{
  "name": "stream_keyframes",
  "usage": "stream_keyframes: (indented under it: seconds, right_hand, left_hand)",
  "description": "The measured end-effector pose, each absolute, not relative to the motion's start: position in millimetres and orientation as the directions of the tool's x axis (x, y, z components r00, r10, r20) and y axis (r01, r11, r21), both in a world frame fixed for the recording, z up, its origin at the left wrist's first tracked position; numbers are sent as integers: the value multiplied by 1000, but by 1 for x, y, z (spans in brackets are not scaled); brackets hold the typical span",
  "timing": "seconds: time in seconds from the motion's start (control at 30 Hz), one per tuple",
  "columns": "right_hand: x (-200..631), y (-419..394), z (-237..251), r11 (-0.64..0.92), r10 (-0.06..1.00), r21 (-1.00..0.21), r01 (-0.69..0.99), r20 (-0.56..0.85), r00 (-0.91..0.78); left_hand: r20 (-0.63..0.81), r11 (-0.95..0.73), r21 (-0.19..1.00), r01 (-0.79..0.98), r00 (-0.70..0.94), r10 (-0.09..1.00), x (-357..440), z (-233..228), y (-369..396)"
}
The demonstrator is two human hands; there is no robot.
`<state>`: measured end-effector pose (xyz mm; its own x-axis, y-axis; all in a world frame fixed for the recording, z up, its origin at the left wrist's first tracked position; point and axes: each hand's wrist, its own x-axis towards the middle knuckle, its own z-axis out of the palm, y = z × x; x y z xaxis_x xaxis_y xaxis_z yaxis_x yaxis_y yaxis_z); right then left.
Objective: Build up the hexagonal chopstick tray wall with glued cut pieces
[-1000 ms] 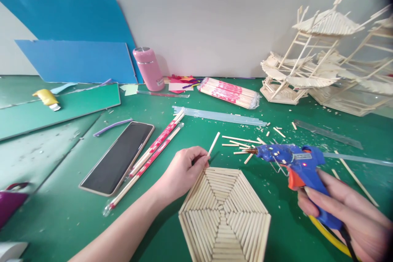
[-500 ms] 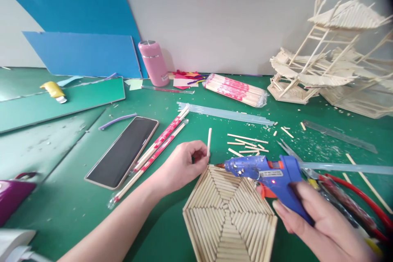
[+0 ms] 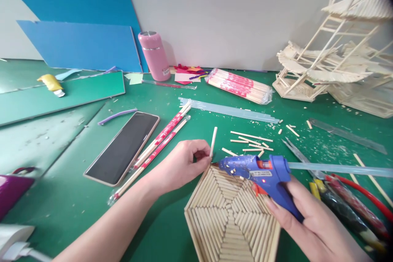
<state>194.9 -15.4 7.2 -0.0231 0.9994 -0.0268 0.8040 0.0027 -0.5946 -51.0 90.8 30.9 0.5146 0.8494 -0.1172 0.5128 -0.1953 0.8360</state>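
Observation:
Pinched in the fingertips of my left hand (image 3: pixel 187 166) is a short wooden stick (image 3: pixel 214 141), held upright at the far-left corner of a hexagonal panel (image 3: pixel 230 229) made of wooden sticks. My right hand (image 3: pixel 310 217) is wrapped round the handle of a blue hot glue gun (image 3: pixel 260 172). Its nozzle points left and is close to the foot of the stick; whether they touch I cannot tell. A clear glue stick (image 3: pixel 334 168) runs out of the gun's back. The gun covers part of the panel's far edge.
Cut stick pieces (image 3: pixel 251 141) lie beyond the panel. Pliers (image 3: pixel 359 184) lie at the right, with a stick pavilion model (image 3: pixel 325 65) behind. To the left are wrapped chopsticks (image 3: pixel 162 137) and a phone (image 3: pixel 123 147). A pink flask (image 3: pixel 155 59) stands by the wall.
The glue gun has shifted slightly left, bringing its nozzle closer to the upright stick. My left hand keeps the same pinch. The whole view has moved a little.

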Motion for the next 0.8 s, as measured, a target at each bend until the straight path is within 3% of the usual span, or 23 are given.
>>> stream_keyframes:
  seconds: [0.33,0.8]
  right_hand:
    - [183,-10,20,30,999,-620,784,36,-10]
    - [183,-4,27,45,996,-622,782,-34,-85]
  left_hand:
    - [-142,-175,842,510,522,841,-53,30,91]
    - [-107,-162,859,486,480,871,-51,33,90]
